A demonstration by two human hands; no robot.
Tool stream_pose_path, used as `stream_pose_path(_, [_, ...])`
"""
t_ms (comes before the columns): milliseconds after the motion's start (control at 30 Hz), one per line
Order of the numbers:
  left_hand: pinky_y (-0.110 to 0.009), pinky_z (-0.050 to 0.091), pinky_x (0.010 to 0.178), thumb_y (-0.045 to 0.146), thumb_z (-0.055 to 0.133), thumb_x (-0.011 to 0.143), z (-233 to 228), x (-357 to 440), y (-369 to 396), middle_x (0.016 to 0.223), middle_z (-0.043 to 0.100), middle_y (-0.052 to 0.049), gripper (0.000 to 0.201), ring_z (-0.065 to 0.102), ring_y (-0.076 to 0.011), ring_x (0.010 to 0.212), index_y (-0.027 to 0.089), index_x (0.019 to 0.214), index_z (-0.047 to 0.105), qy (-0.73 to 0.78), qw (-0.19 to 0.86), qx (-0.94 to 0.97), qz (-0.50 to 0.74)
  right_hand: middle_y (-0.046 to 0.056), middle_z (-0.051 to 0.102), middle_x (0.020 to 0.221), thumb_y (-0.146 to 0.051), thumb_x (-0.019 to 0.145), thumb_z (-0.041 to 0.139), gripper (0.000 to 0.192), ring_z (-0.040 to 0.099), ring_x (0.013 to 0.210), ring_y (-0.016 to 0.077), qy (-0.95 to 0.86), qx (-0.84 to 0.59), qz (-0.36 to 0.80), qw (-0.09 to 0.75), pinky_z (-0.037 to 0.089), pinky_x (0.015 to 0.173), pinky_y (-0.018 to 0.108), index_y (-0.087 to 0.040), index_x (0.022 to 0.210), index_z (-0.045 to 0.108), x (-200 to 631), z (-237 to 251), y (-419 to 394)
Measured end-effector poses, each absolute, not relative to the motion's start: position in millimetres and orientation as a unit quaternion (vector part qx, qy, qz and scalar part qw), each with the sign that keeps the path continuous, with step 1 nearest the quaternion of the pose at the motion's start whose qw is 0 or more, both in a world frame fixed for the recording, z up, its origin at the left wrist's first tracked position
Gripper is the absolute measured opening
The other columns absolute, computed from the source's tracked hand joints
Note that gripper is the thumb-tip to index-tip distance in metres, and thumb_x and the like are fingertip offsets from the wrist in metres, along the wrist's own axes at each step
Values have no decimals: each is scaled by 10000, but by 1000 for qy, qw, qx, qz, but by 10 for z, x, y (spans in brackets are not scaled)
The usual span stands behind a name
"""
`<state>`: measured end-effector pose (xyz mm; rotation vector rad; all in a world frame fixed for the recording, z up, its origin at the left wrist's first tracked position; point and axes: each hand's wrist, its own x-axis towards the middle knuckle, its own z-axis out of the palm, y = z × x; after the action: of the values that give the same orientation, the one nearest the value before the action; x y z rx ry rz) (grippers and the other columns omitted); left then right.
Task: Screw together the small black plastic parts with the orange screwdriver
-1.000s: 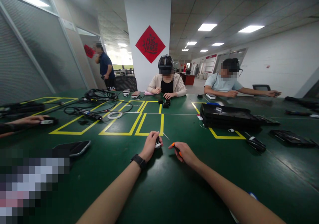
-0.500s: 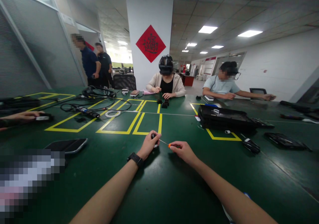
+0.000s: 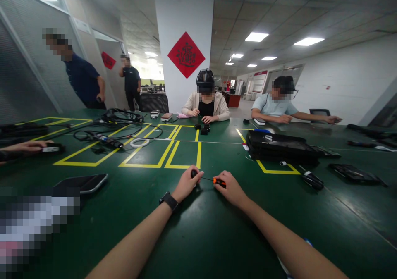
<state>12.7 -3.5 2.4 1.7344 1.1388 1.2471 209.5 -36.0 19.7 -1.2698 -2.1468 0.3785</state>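
My left hand [image 3: 186,184] is closed around a small black part [image 3: 194,173] that rests on the green table [image 3: 211,229]. A black watch sits on that wrist. My right hand [image 3: 229,188] grips a small screwdriver with an orange and black handle [image 3: 218,182]. Its thin shaft points left toward the black part and meets it at my left fingertips. Both hands lie close together just in front of the yellow tape boxes [image 3: 182,153].
A stack of black cases [image 3: 279,144] lies right of centre, with smaller black tools [image 3: 312,180] near it. Cables [image 3: 108,132] and a white ring [image 3: 139,143] lie at the left. A dark flat device [image 3: 82,182] sits near left. Two seated people face me; two stand at the back left.
My right hand has brought the screwdriver down and left, so its tip now meets the black part. A standing person at the left has walked closer.
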Motion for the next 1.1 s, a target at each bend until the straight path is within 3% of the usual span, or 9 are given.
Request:
stream_pose_path(167, [-211,342,512,435,536,726,26,116,-15,536,506,47,258,454,-99,487,183,695,494,456,338,652,503,62,540,906,-210,874,369,246,477,886,154,-823,-454,148,308,361,823,299,-147,865,606,2074,191,-365])
stream_pose_path(433, [-213,354,533,438,536,724,50,105,-24,538,508,47,272,460,-97,503,175,675,493,461,324,655,504,43,564,898,-262,803,505,166,503,859,161,-790,-463,187,357,393,797,298,-175,921,583,2075,132,-322])
stream_pose_path(600, [-208,355,512,446,523,732,39,102,-4,539,501,51,276,450,-91,490,173,707,494,470,334,646,500,61,570,909,-251,882,348,280,505,885,161,-789,-457,185,366,374,849,314,-179,868,618,2094,113,-271])
stream_pose_path(800, [-209,355,504,454,520,729,21,108,4,539,508,47,283,456,-92,485,172,707,502,475,336,646,494,40,569,893,-229,797,498,123,514,849,162,-782,-455,188,381,404,787,304,-183,879,577,2105,110,-298])
stream_pose_path(900, [-209,358,506,455,523,724,9,107,5,539,515,43,286,469,-95,491,170,709,509,469,337,651,493,37,573,903,-234,768,542,152,519,846,161,-780,-460,196,378,410,778,298,-182,909,561,2105,113,-311])
stream_pose_path(1000, [-206,355,494,458,522,724,-6,105,12,538,518,42,288,472,-95,484,170,726,511,471,341,646,494,52,575,945,-260,831,457,194,517,887,162,-775,-469,201,373,400,813,306,-184,967,572,2109,104,-298])
stream_pose_path(1100, [-202,353,485,460,520,726,-18,105,18,540,521,42,289,468,-92,478,172,734,510,475,343,643,493,56,583,932,-232,884,335,284,509,928,160,-785,-461,194,366,372,866,315,-185,905,614,2118,88,-271])
